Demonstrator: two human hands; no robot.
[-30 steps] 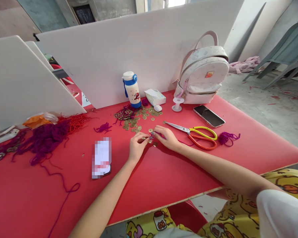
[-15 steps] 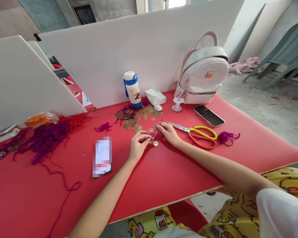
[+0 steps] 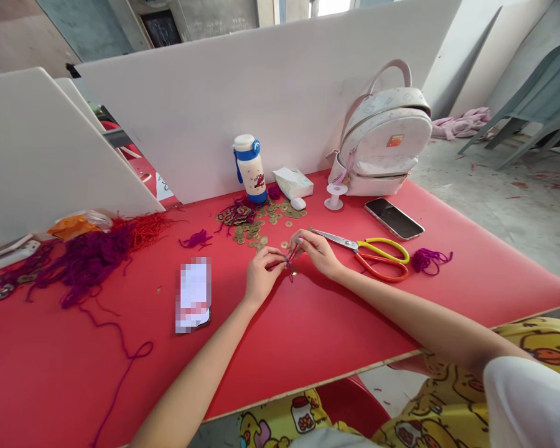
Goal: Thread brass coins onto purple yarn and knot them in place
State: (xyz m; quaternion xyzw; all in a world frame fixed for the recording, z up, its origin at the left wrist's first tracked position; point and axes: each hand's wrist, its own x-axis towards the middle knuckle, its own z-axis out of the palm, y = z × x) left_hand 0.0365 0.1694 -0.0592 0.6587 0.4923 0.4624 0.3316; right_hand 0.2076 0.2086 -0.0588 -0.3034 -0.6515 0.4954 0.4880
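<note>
Over the middle of the red table, my left hand [image 3: 266, 269] pinches a thin purple cord [image 3: 290, 266] between thumb and fingers. My right hand [image 3: 315, 250] is closed on the same cord just to the right, fingertips almost touching those of the left. A small loop of cord hangs below the fingers, and a brass coin [image 3: 294, 273] shows beside it, partly hidden and edge-on. Behind my hands lies a spread of brass coins with holes [image 3: 249, 231], some tangled with purple cord. Scissors with yellow and red handles [image 3: 378, 254] rest to the right of my right hand.
A lit phone [image 3: 193, 295] lies left of my hands, a dark phone [image 3: 394, 218] to the right. A bottle [image 3: 252, 171], tissue pack [image 3: 294, 184], white spool [image 3: 336, 196] and backpack [image 3: 380, 146] stand at the back. Purple yarn [image 3: 93, 258] is heaped left; a bundle [image 3: 430, 261] lies right.
My right hand has lowered slightly and come closer to the left one. The upright cord end has dropped, and a loop now hangs below the fingers. The coin has turned edge-on.
</note>
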